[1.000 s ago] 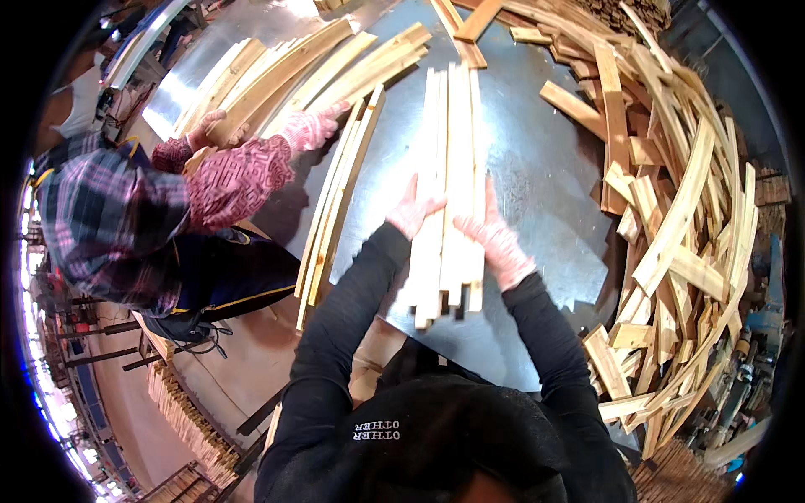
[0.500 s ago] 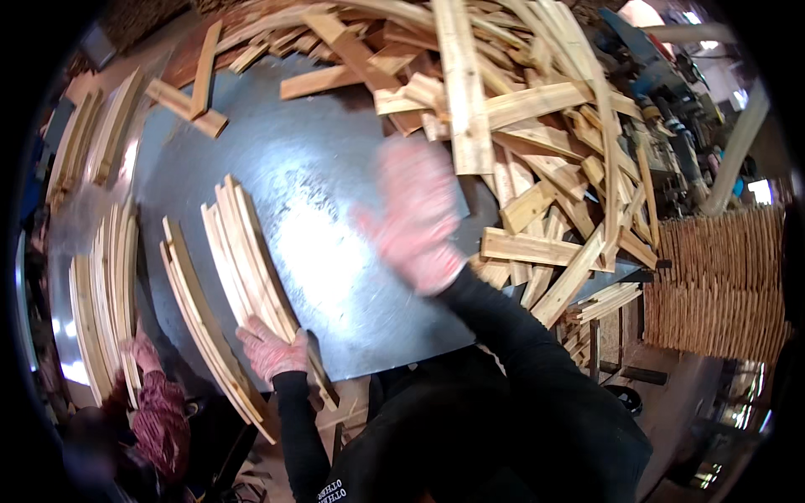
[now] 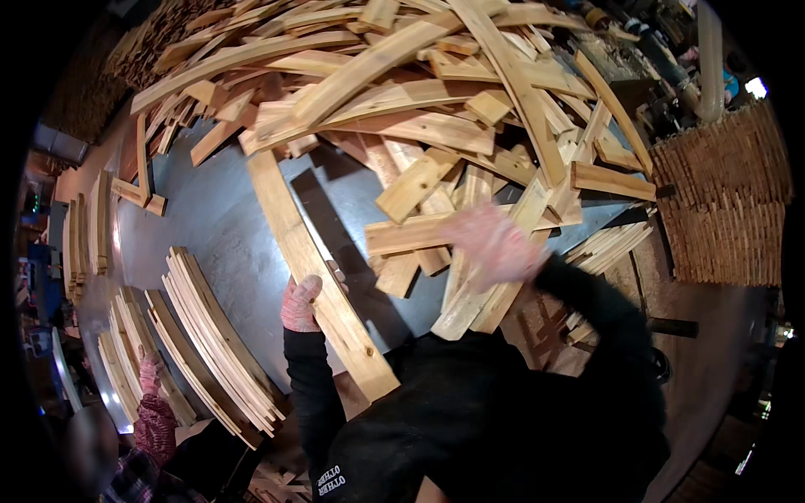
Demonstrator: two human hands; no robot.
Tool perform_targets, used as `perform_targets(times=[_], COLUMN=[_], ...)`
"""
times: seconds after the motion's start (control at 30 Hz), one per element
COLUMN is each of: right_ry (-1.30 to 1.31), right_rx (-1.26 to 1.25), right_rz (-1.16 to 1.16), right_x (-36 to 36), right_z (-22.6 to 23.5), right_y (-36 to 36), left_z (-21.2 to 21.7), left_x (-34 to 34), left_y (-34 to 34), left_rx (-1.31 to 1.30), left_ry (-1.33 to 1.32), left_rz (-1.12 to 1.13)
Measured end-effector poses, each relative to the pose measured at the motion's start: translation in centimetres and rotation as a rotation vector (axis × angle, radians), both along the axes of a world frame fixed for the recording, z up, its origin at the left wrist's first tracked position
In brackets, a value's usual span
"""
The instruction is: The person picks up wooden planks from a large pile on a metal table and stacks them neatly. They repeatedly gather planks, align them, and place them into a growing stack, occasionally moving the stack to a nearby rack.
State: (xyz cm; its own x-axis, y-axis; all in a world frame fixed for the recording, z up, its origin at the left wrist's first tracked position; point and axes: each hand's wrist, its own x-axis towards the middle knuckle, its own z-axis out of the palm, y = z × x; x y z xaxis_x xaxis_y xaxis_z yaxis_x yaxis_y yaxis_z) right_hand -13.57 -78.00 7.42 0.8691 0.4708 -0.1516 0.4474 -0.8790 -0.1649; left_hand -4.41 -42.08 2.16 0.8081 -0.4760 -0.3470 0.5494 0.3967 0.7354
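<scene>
My left hand [image 3: 302, 303], in a pink-and-white glove, grips a long flat wooden board [image 3: 323, 281] by its left edge. The board slants from the pile at the back toward my body and has a small knot near its near end. My right hand [image 3: 495, 246], in a matching glove, is smeared by motion. It is over the near right part of a heap of loose wooden boards [image 3: 419, 126]; whether it touches one I cannot tell. Left of my left hand, a stack of narrow wooden strips [image 3: 214, 327] lies on the metal table [image 3: 226, 222].
A co-worker's gloved hand [image 3: 151, 373] rests by more strips at the far left. Tall stacked wood [image 3: 721, 201] stands at the right beyond the table edge. Machinery [image 3: 662, 63] is at the back right. More strips [image 3: 612, 239] lie below the table's right side.
My left hand has left the stack of strips and now holds a board. My right hand has moved rightward onto the heap. The view has swung to the right.
</scene>
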Motion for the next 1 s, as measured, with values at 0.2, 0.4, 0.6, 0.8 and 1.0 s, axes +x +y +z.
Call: perform_targets(times=[0.2,0.4,0.6,0.8,1.0], right_ry=[-0.188,-0.53,-0.43,-0.092,-0.2], right_rx=[-0.088,0.715,1.028,0.024,-0.266], right_rz=[0.132,-0.09,-0.015,-0.71,-0.783], right_x=[-1.1,7.1,0.6,-9.0,-11.6], right_z=[-4.4,2.0,2.1,0.7,-6.9], right_y=[-14.8,-3.0,2.7,-26.3,-34.8], left_z=[-0.3,1.2,-0.5,-2.0,-1.4], left_x=[-3.4,-6.6,-6.9,-8.9,-7.3], left_y=[-6.1,-7.9,-12.1,-13.3,-15.4], left_rx=[0.093,-0.021,-0.065,-0.028,0.069], left_ry=[-0.165,-0.247,-0.061,0.116,-0.04], left_rz=[0.348,0.569,0.348,0.426,0.237])
